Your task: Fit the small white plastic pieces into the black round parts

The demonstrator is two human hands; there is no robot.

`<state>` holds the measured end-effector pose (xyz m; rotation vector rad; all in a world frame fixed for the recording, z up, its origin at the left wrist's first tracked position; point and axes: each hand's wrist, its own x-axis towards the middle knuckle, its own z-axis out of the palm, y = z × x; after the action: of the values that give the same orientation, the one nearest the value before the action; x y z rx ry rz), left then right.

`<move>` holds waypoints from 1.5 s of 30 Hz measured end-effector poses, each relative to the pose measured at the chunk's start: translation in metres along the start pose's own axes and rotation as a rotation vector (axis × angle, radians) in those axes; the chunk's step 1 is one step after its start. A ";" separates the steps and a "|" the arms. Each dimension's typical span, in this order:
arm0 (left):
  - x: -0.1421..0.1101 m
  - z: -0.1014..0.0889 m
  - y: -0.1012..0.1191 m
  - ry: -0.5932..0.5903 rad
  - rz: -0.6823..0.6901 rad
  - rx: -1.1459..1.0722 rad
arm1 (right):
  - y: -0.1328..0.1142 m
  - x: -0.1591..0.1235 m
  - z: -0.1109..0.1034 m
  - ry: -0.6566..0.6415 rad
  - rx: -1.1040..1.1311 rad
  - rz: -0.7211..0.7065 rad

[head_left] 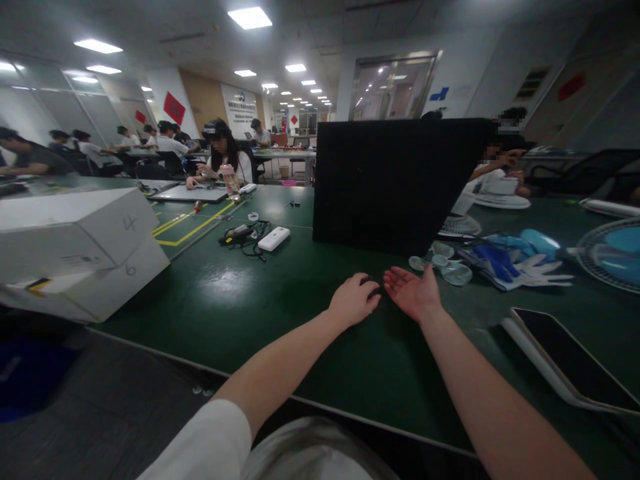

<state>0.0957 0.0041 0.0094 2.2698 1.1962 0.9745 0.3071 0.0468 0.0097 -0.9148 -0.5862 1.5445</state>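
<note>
In the head view my left hand (354,300) is low over the green table (280,313), back upward. Its fingers curl around a small black object (371,283), mostly covered, whose kind I cannot make out. Just to its right, my right hand (414,292) is turned palm up with the fingers stretched out, holding nothing. The two hands are close but apart. Beyond them stands a large black box-like thing (390,187). Several clear round plastic pieces (453,272) lie beside my right hand.
White boxes (115,227) are stacked at left. Black cables (245,237) and a white power bank-like block (275,239) lie left of centre. Gloves (535,273), a fan grille (613,250) and a phone-like slab (565,353) are at right. People sit across the table.
</note>
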 end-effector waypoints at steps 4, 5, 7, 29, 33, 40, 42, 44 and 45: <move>0.002 -0.019 -0.005 0.269 -0.167 -0.269 | 0.001 -0.005 0.008 -0.005 -0.104 -0.053; 0.003 -0.024 -0.008 0.315 -0.255 -0.366 | 0.003 -0.008 0.012 0.004 -0.196 -0.100; 0.004 -0.032 -0.016 0.358 -0.428 -0.590 | 0.012 -0.014 0.024 -0.004 -0.468 -0.252; -0.048 -0.124 -0.056 -0.120 0.060 0.016 | 0.052 -0.062 0.087 -0.394 -1.575 -0.927; -0.053 -0.119 -0.051 -0.077 0.039 0.032 | 0.054 -0.059 0.089 -0.432 -1.560 -0.926; -0.046 -0.109 -0.070 -0.010 -0.179 0.149 | 0.058 -0.033 0.076 -0.226 -1.623 -0.790; -0.045 -0.109 -0.073 -0.035 -0.189 0.204 | 0.061 -0.025 0.073 -0.227 -1.705 -0.739; -0.045 -0.109 -0.073 -0.059 -0.183 0.240 | 0.063 -0.019 0.069 -0.238 -1.747 -0.704; -0.045 -0.108 -0.072 -0.069 -0.186 0.247 | 0.063 -0.018 0.068 -0.235 -1.755 -0.692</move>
<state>-0.0417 0.0093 0.0205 2.3012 1.5376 0.7069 0.2152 0.0260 0.0020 -1.4612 -2.2694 0.1721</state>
